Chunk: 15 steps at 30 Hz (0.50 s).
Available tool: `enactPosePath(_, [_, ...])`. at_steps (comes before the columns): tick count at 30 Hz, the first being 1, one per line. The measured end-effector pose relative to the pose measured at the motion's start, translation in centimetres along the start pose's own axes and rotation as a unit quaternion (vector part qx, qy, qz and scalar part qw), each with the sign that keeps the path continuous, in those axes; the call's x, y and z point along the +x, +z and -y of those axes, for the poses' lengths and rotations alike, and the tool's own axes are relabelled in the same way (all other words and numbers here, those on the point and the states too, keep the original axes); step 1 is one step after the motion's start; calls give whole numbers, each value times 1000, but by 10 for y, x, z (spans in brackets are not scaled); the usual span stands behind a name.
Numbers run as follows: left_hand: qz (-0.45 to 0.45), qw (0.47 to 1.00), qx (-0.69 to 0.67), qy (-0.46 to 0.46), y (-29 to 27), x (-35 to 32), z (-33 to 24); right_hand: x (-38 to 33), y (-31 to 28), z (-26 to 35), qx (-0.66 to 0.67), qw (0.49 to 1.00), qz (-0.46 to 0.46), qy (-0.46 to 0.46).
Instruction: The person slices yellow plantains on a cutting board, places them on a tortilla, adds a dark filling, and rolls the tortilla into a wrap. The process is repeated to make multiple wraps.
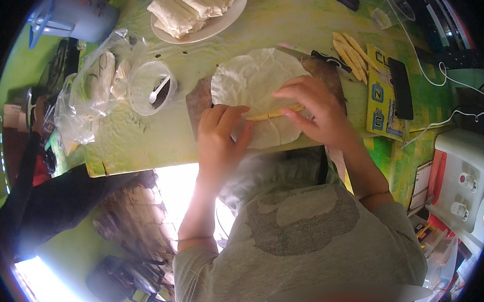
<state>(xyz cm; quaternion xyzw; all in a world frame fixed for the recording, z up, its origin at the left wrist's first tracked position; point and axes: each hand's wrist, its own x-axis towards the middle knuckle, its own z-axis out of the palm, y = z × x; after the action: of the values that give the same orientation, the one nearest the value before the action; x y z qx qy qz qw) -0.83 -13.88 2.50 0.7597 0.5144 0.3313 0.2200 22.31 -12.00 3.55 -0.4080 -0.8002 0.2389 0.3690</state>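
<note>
A thin, round, pale wrapper (244,75) lies over a dark wooden board (328,80) at the table's front edge. Across its lower half rests a long yellow strip of food (267,116) that looks like sliced banana. My left hand (218,133) is at the strip's left end, its fingers curved and its thumb apart from them. At the other end, my right hand (321,112) has its thumb against the strip and its fingers spread above the wrapper. Several more yellow strips (351,54) lie in a pile right of the board.
A white plate (236,16) at the back bears rolled wrappers (192,10). To the left stand a clear tub (134,96) with dark contents and a white spoon (158,90), and a plastic bag (81,107). A black phone-like slab (400,90) lies on a yellow packet (377,99) at right.
</note>
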Motion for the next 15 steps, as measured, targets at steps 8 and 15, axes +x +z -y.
enactPosePath(8, [-390, 915, -53, -91, -32, -12, 63, -15, -34, -8, -9, 995, -72, 68])
enactPosePath(15, [-363, 811, -315, -334, -74, -3, 105, -18, -30, -1, 24, 994, -61, 90])
